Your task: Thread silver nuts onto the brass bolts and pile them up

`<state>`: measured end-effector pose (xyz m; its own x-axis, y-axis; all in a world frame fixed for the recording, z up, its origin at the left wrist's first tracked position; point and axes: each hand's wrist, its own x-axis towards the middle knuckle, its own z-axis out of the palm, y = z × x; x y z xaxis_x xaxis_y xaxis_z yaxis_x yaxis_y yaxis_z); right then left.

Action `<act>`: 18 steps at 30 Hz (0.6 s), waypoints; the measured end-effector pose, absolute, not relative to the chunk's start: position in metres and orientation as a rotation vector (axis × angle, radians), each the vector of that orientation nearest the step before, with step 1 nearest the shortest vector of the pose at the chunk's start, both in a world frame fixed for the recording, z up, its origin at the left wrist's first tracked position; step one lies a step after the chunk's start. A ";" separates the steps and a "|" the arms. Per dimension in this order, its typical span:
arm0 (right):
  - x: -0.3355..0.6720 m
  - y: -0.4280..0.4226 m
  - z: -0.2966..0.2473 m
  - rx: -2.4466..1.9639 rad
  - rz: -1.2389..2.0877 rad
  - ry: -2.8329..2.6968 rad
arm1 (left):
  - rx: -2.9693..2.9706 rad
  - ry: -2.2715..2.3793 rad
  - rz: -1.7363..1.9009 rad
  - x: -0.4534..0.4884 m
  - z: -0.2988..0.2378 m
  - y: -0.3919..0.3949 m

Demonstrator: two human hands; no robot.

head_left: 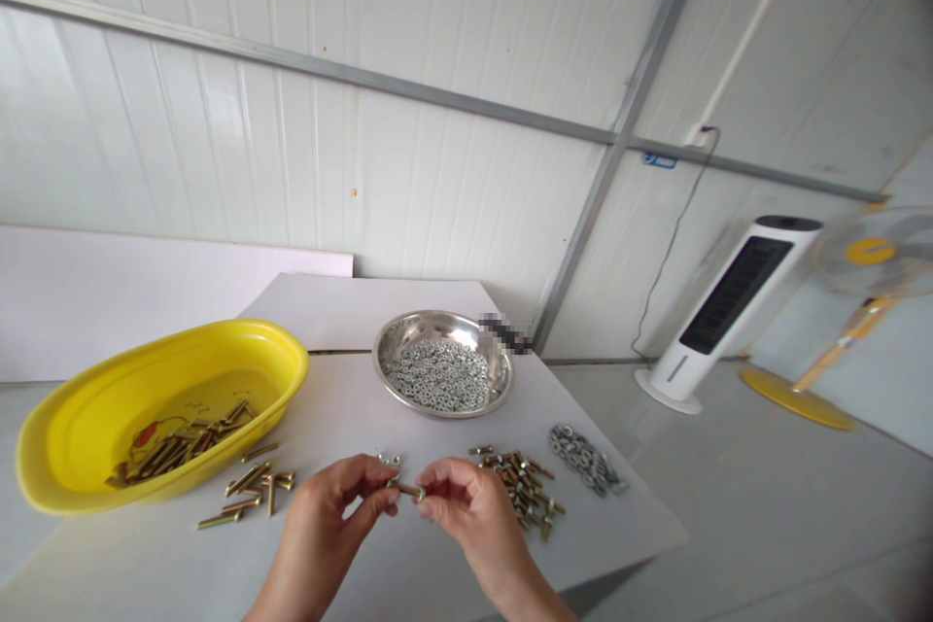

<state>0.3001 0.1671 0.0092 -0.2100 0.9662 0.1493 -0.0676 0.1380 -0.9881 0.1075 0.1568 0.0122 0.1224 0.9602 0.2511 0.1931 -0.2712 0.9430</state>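
My left hand (331, 515) and my right hand (466, 505) meet low in the middle of the view, both pinched on one brass-coloured bolt (405, 489) held level between them. The right fingertips sit at the bolt's end, where a small silvery nut seems to be. Loose brass bolts (252, 491) lie on the grey table (350, 398) just left of my left hand. A heap of bolts with nuts on them (521, 486) lies right of my right hand, and beyond it a small pile of silvery nuts (583, 457).
A yellow plastic tub (87, 428) with more bolts stands at the left. A steel bowl (390, 335) full of nuts stands behind my hands. On the floor at right are a white tower fan (729, 311) and a yellow pedestal fan (867, 311).
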 end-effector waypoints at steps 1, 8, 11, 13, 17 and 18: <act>0.300 0.167 0.008 -0.946 1.269 -1.390 | 1.605 1.139 1.233 0.109 0.012 0.157; 0.303 0.166 0.006 -0.994 0.982 -1.463 | 1.203 0.985 1.162 0.117 0.006 0.161; 0.305 0.163 0.008 -1.002 0.892 -1.555 | 1.154 0.950 1.140 0.117 0.004 0.163; 0.305 0.163 0.008 -1.008 0.940 -1.532 | 1.230 0.974 1.176 0.116 0.005 0.163; 0.301 0.163 0.006 -0.979 1.177 -1.387 | 1.564 1.090 1.254 0.114 0.008 0.157; 0.299 0.163 0.005 -0.974 1.210 -1.381 | 1.650 1.129 1.267 0.114 0.010 0.156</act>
